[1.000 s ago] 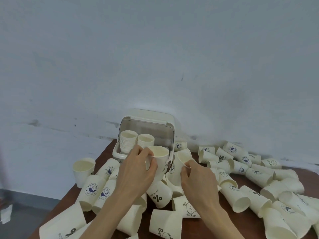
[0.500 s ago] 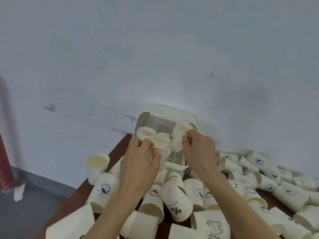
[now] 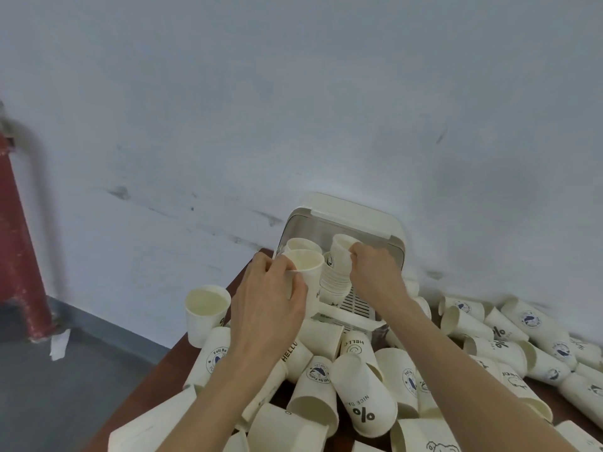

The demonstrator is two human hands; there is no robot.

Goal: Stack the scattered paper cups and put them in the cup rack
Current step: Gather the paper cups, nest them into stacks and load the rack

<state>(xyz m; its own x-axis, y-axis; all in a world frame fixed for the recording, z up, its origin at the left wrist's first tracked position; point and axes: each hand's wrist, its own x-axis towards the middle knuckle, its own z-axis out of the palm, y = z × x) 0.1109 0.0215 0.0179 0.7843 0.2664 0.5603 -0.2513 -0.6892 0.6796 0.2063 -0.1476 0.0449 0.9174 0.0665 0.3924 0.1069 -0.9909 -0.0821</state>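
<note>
The cream cup rack [image 3: 350,216] stands against the wall with its lid raised. Inside it are a stack of paper cups [image 3: 334,282] and another stack behind it [image 3: 301,244]. My right hand [image 3: 375,272] holds a white paper cup [image 3: 341,252] tilted over the nearer stack. My left hand [image 3: 267,298] grips a second paper cup [image 3: 308,272] upright at the rack's left front corner. Several printed paper cups [image 3: 362,396] lie scattered on the brown table in front of the rack.
One paper cup [image 3: 205,313] stands upright near the table's left edge. More cups [image 3: 522,324] lie along the wall to the right. A red post [image 3: 19,243] stands on the grey floor at the left. The table edge [image 3: 153,370] runs diagonally beside my left arm.
Both hands have risen from the cup pile to the rack. The right hand has brought its cup over the nearer stack inside; the left cup has come up to the rack's corner.
</note>
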